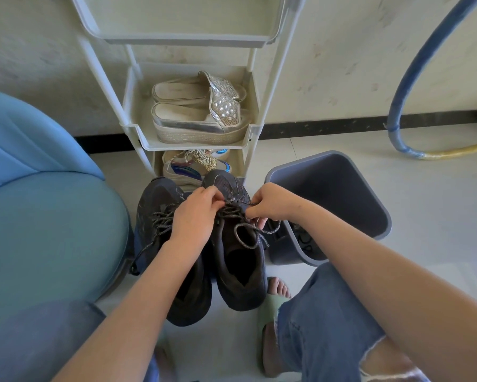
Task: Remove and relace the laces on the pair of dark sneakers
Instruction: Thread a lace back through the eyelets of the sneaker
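Two dark sneakers stand side by side on the pale floor, toes pointing away from me. The right sneaker (pixel 240 271) has a speckled grey lace (pixel 242 238) crossing its eyelets, with a loose loop hanging over its opening. My left hand (pixel 197 213) pinches that lace near the upper eyelets. My right hand (pixel 270 204) grips another stretch of the same lace at the shoe's right side. The left sneaker (pixel 160 213) is laced and partly hidden under my left forearm.
A white shoe rack (pixel 138 128) stands just behind the sneakers with silver sandals (pixel 201 117) and a colourful sneaker (pixel 193 165) on its shelves. A grey bin (pixel 339 186) lies tipped at the right. A blue seat (pixel 39 202) fills the left. My sandalled foot (pixel 275 299) rests beside the right sneaker.
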